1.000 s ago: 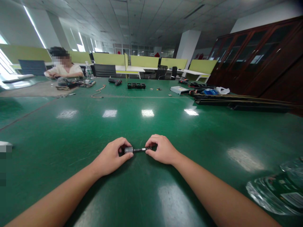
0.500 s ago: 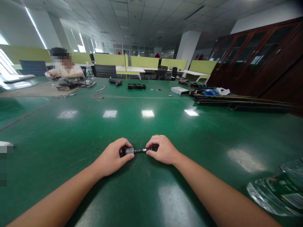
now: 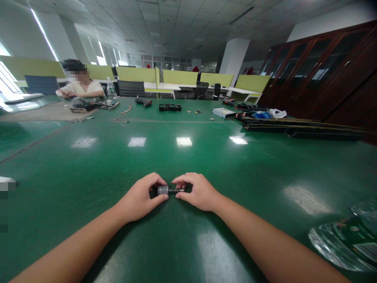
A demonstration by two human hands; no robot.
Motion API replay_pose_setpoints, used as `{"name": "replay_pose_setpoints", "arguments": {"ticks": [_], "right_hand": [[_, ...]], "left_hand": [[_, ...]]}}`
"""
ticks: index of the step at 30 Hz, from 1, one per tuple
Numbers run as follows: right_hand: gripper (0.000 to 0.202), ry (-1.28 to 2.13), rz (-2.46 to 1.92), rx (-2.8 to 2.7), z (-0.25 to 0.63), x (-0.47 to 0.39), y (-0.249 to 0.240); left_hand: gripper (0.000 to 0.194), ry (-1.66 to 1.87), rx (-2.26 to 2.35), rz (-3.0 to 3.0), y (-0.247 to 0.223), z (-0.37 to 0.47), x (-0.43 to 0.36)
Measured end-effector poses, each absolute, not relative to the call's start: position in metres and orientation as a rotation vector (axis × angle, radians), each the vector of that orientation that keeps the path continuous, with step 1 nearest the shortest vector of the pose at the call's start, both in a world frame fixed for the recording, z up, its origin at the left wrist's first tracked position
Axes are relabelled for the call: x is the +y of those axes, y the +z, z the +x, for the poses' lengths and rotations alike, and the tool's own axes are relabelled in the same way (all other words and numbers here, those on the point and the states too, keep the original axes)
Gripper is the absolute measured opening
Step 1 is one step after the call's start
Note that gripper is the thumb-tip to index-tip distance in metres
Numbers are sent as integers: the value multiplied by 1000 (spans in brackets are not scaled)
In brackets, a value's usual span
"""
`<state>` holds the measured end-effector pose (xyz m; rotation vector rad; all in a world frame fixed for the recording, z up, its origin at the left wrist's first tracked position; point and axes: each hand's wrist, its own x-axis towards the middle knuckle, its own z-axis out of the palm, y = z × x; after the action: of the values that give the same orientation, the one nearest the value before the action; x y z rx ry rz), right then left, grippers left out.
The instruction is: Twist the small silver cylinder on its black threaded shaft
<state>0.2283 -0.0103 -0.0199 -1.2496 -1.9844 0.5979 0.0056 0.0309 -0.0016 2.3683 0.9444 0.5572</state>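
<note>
A small grey metal cylinder (image 3: 163, 190) with a thin dark shaft (image 3: 173, 190) pointing right lies at the lower middle of the green table (image 3: 176, 157). My left hand (image 3: 143, 198) grips the cylinder between thumb and fingers. Around the shaft sits a dark, ridged part, possibly a spring, against or close to the cylinder. Just to the right, my right hand (image 3: 200, 192) has its thumb and fingers apart around the shaft's bright end. No object shows gripped in it.
A clear bottle (image 3: 344, 239) lies at the lower right. Farther back are a drill (image 3: 143, 102), a black part (image 3: 170, 107), a cord (image 3: 123, 114), a silver box (image 3: 224, 113) and long dark bars (image 3: 294, 127). A person (image 3: 82, 88) sits at the far left.
My right hand has shifted left and its fingers have spread. The dark ridged part has moved along the shaft toward the cylinder.
</note>
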Motion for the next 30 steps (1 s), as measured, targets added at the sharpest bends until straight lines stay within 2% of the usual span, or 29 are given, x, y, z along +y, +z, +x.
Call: {"name": "replay_pose_setpoints", "arguments": {"ticks": [3, 14, 30], "right_hand": [[35, 602, -1230, -2013, 225, -13, -18], [16, 464, -1192, -2082, 226, -11, -20], [13, 415, -1199, -2180, 225, -12, -20]], "left_hand": [[19, 571, 891, 2368, -3, 5, 31], [15, 542, 876, 2361, -1, 3, 33], [13, 539, 890, 2366, 3, 7, 29]]}}
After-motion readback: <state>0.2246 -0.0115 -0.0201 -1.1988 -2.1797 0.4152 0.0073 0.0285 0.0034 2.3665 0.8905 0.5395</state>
